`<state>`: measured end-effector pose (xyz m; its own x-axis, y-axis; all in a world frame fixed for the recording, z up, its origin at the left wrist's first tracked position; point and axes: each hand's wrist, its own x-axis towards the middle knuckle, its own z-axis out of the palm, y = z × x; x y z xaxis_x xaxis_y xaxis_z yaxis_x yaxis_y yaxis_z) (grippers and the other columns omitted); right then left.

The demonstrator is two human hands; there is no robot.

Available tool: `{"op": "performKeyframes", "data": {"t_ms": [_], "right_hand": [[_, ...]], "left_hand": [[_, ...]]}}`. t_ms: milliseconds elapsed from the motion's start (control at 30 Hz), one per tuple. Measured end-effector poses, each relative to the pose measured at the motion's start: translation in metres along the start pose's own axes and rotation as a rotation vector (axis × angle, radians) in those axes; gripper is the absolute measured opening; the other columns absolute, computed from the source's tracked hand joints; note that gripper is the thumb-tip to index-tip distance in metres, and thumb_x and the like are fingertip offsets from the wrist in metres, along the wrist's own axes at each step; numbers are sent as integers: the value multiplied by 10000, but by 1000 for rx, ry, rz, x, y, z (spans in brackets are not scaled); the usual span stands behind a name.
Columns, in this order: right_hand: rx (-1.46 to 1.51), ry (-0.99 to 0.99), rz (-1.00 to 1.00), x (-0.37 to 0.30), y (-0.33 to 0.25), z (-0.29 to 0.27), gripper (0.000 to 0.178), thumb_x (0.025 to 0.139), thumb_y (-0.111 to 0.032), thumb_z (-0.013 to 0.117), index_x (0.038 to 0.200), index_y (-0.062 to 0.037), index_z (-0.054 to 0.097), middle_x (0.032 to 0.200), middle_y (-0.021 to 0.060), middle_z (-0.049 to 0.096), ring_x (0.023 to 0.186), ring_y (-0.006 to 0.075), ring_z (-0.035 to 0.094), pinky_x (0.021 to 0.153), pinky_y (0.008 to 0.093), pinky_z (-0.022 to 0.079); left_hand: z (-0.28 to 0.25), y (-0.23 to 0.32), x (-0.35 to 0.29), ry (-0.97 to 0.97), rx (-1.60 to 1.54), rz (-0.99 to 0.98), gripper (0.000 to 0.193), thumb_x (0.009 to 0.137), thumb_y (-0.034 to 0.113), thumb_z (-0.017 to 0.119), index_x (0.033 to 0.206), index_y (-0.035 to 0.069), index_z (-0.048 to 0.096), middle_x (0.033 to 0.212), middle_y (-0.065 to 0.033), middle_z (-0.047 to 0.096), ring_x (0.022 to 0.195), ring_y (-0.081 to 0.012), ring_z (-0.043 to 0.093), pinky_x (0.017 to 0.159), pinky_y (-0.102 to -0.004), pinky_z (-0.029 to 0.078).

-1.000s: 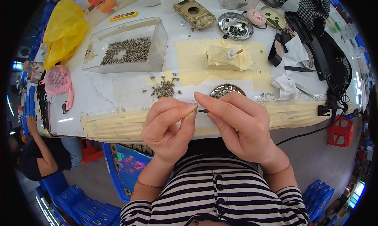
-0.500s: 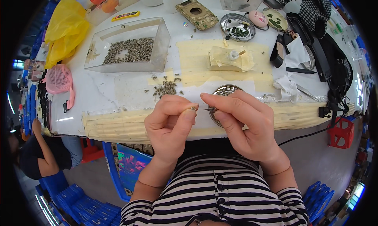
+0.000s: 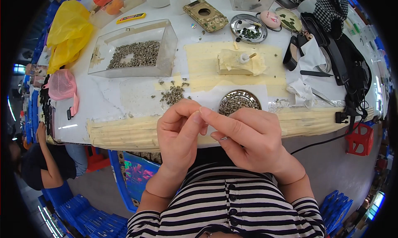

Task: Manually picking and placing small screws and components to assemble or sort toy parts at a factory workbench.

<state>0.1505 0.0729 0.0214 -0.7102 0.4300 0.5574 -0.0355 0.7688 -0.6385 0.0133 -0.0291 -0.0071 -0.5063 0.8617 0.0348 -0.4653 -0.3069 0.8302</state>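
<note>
Over the table's front edge, my left hand [image 3: 178, 134] is closed in a pinch. The tiny metal part between its thumb and index finger is now hidden by the fingertips. My right hand [image 3: 255, 136] touches those fingertips with its index finger, while its thumb and curled fingers keep a thin metal tool [image 3: 224, 138], of which only a short end shows. Just beyond my right hand sits a round steel dish [image 3: 239, 91] filled with small metal parts. A loose pile of similar parts [image 3: 173, 95] lies on the table beyond my left hand.
A clear plastic box [image 3: 168, 45] holds many small metal parts. Behind the dish stands a tape-wrapped block [image 3: 232, 68] with a small white container. Tissue [image 3: 302, 93], tweezers [image 3: 323, 98] and black straps lie to the right. A person [image 3: 45, 163] is at the left.
My hands have come together, the right index finger moving left onto the left fingertips. The tool's pointed tip has swung back toward my right palm. The dish is more uncovered.
</note>
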Motion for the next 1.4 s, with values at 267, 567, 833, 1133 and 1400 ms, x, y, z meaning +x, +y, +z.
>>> {"op": "performKeyframes", "data": {"t_ms": [267, 567, 833, 1133, 1400], "right_hand": [[315, -99, 150, 3, -4, -10, 543, 749, 14, 729, 1283, -20, 636, 752, 83, 632, 609, 202, 607, 538, 298, 486], [194, 161, 524, -10, -2, -49, 250, 1028, -223, 433, 1072, 7, 518, 846, 74, 619, 764, 67, 479, 664, 219, 364], [-661, 154, 334, -45, 58, -90, 89, 836, -46, 695, 905, -34, 640, 845, 67, 611, 832, 261, 562, 753, 361, 441], [-636, -53, 221, -34, 49, -73, 138, 728, -107, 770, 801, -91, 654, 830, 23, 578, 863, 245, 530, 833, 387, 371], [-558, -53, 238, -27, 44, -66, 120, 811, -5, 701, 848, -37, 592, 823, 63, 573, 800, 252, 551, 754, 363, 421]], "left_hand": [[-1, -2, 1, -42, -49, -11, 58, 958, 18, 614, 998, -15, 639, 897, -56, 616, 722, -105, 543, 641, -238, 441], [-16, 6, 3, -102, 71, 58, 83, 931, 71, 641, 947, -10, 636, 858, -83, 584, 694, -118, 517, 619, -233, 421], [-17, 19, 7, -176, -107, -18, 205, 978, 240, 501, 890, 72, 423, 841, -121, 538, 694, -163, 468, 592, -246, 403], [-25, 25, 1, -139, -130, 15, 246, 1017, 282, 371, 849, 102, 358, 779, -128, 532, 673, -175, 468, 582, -260, 407], [-24, 24, -5, -43, 117, 7, 269, 1050, 241, 402, 869, 55, 473, 789, -110, 573, 655, -133, 475, 600, -241, 411]]}}
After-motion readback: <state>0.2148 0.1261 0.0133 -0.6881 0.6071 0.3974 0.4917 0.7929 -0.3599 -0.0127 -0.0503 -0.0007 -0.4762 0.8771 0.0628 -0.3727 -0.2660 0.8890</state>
